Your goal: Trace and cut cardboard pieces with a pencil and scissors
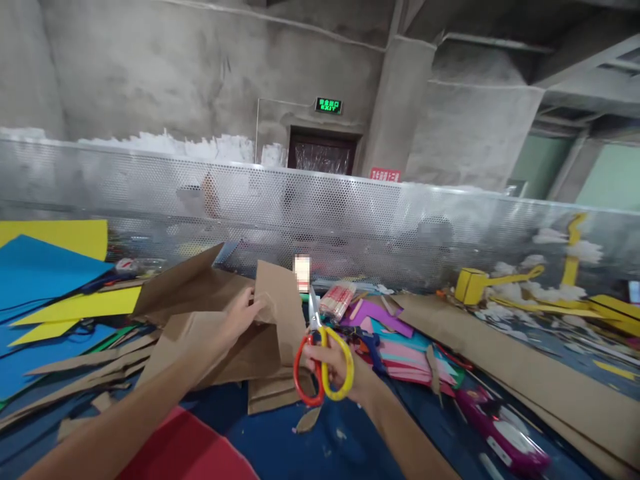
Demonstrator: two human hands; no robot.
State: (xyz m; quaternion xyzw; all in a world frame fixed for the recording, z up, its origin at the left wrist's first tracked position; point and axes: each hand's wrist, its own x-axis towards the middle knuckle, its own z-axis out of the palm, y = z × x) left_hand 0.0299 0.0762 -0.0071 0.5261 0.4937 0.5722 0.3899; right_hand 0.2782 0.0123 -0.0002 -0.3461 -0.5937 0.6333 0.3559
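Note:
In the middle of the head view, my left hand (244,310) is closed on the left edge of a brown cardboard piece (285,300), which stands upright. My right hand (333,363) grips a pair of scissors (314,313) with one red and one yellow handle loop. Their blades point up and away, close to the right edge of the cardboard; whether they touch it I cannot tell. Below and left of my hands lie more folded cardboard sheets (200,287). A small cardboard offcut (307,420) rests on the blue tabletop (280,443).
Blue sheets (45,273), yellow sheets (95,307) and cardboard strips (100,363) crowd the left. Right of the scissors are a packet of sticks (337,300), coloured paper (405,353), a purple device (503,430) and a long cardboard sheet (510,353). A perforated metal screen (240,193) stands behind.

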